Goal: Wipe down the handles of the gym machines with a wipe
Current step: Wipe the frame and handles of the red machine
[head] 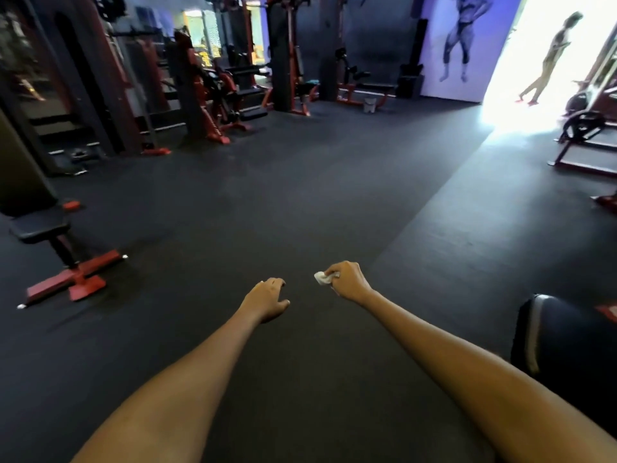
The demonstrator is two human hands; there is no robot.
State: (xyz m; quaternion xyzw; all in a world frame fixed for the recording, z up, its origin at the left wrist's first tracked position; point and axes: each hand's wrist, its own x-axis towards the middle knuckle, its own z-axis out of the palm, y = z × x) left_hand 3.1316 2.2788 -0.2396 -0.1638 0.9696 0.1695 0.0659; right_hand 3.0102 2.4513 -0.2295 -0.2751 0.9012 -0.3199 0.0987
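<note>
Gym floor [300, 195] open | right hand [347, 282] pinched wipe [322, 278] | left hand [267, 299] loose, empty | no handle within reach; wiping apparently pending.

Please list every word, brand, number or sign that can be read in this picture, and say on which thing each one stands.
None can be read.
Red machine frame: pale marks along the slanted post, too blurred to read.
Red patch on the black pad at the right edge: pale marks, cut off and blurred.
Wall mural: a figure only, no words.
</note>
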